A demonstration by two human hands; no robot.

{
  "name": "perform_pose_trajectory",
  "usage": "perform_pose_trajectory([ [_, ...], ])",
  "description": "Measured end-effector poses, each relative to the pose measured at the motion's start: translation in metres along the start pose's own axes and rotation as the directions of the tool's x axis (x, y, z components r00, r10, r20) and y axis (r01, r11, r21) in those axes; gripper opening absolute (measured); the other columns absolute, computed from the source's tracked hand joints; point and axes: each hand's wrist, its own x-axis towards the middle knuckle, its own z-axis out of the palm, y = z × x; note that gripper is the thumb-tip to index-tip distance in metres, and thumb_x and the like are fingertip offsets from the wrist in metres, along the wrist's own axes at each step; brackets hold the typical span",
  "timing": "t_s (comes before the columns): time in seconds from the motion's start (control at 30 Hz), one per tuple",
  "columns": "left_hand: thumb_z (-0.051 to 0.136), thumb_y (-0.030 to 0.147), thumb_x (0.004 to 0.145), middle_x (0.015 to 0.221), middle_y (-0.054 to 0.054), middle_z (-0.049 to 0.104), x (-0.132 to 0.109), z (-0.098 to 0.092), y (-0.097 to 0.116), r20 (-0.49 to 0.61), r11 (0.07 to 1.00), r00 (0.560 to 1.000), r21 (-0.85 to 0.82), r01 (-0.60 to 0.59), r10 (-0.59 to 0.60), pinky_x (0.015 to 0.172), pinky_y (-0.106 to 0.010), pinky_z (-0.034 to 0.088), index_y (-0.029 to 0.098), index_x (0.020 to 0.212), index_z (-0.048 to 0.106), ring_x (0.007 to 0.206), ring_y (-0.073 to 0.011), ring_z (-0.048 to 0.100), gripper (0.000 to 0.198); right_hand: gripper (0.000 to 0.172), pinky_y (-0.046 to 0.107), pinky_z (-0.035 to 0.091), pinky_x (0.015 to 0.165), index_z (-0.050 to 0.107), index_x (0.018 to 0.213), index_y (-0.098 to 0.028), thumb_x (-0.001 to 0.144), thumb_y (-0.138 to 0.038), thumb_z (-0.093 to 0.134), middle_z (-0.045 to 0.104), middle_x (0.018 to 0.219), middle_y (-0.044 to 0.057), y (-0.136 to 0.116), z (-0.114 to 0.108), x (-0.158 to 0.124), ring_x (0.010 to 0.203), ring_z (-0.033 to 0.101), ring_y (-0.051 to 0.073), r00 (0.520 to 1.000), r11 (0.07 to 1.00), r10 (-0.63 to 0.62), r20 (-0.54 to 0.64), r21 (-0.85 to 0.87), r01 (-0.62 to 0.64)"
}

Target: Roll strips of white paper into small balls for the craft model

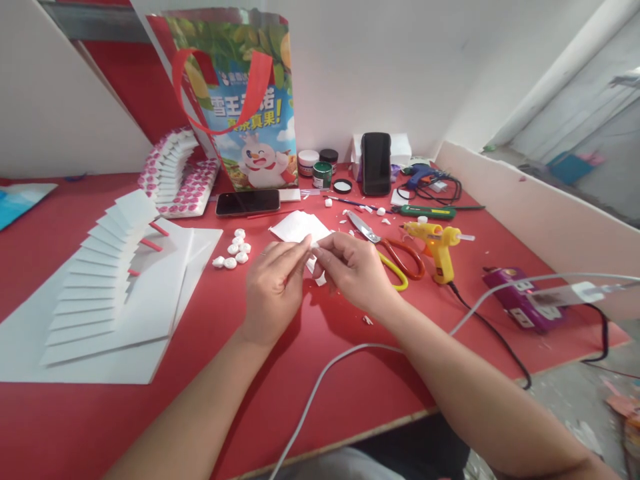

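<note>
My left hand (275,283) and my right hand (357,270) meet over the middle of the table. Fingertips of both pinch a small white piece (314,245), mostly covered by the fingers, so its exact shape is hard to make out. Just behind the hands lies a white sheet (299,227), with white scraps (321,281) under the fingers. Left of my left hand sits a cluster of several small white rosette-like rounds (233,249). Scissors (367,227) with one red and one yellow handle loop lie open beyond my right hand.
A fanned white stair-like model (95,267) stands on white boards at left. Behind are a gift bag (260,87), a flat phone (248,202), an upright phone (376,164) and paint jars (323,175). A yellow glue gun (437,248), purple power strip (523,300) and white cable (325,373) occupy the right and front.
</note>
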Motion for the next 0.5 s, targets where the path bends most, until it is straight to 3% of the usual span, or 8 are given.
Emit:
perform_pose_trajectory([
  [0.13,0.069,0.032,0.091,0.097,-0.004,0.078,0.0030,-0.0043,-0.0019,0.112,0.939,0.962,-0.213,0.269,-0.250,0.084,-0.029,0.054,0.023,0.105,0.080,0.086,-0.0182,0.070,0.020,0.020,0.022,0.042,0.059,0.061,0.080,-0.018,0.097,-0.027,0.055,0.068,0.069,0.000,0.0035,-0.0058,0.0023,0.054,0.055,0.009,0.996,0.994,-0.068,0.052,-0.086,0.073],
  [0.2,0.070,0.034,0.090,0.098,-0.003,0.079,0.0039,-0.0056,-0.0035,0.165,0.906,0.940,-0.258,0.335,-0.300,0.084,-0.029,0.055,0.023,0.105,0.080,0.088,-0.0187,0.072,0.021,0.021,0.022,0.042,0.060,0.063,0.080,-0.018,0.097,-0.027,0.055,0.069,0.069,0.000,0.0059,-0.0067,0.0027,0.056,0.055,0.009,0.992,0.984,-0.107,0.068,-0.136,0.115],
  [0.3,0.067,0.035,0.092,0.097,-0.003,0.079,0.0035,-0.0058,-0.0044,0.185,0.917,0.945,-0.249,0.311,-0.271,0.083,-0.028,0.055,0.022,0.107,0.080,0.087,-0.0183,0.072,0.023,0.020,0.021,0.043,0.059,0.064,0.082,-0.017,0.097,-0.026,0.056,0.069,0.071,0.000,0.0078,-0.0054,0.0027,0.054,0.055,0.008,0.988,0.975,-0.146,0.057,-0.158,0.154],
  [0.37,0.066,0.034,0.093,0.101,-0.003,0.078,0.0026,-0.0055,-0.0036,0.146,0.941,0.960,-0.212,0.265,-0.237,0.085,-0.028,0.054,0.021,0.105,0.079,0.090,-0.0179,0.071,0.022,0.020,0.021,0.043,0.056,0.064,0.082,-0.016,0.097,-0.028,0.057,0.070,0.071,0.000,0.0064,-0.0042,0.0029,0.050,0.054,0.007,0.992,0.989,-0.114,0.052,-0.087,0.119],
  [0.5,0.064,0.032,0.094,0.103,-0.005,0.077,0.0017,-0.0050,-0.0017,0.066,0.963,0.972,-0.137,0.231,-0.224,0.091,-0.027,0.051,0.019,0.103,0.078,0.096,-0.0181,0.069,0.021,0.028,0.023,0.052,0.054,0.065,0.088,-0.014,0.095,-0.041,0.062,0.072,0.079,0.004,0.0001,-0.0053,0.0065,0.050,0.061,0.010,0.979,0.950,0.088,0.182,0.280,-0.137],
])
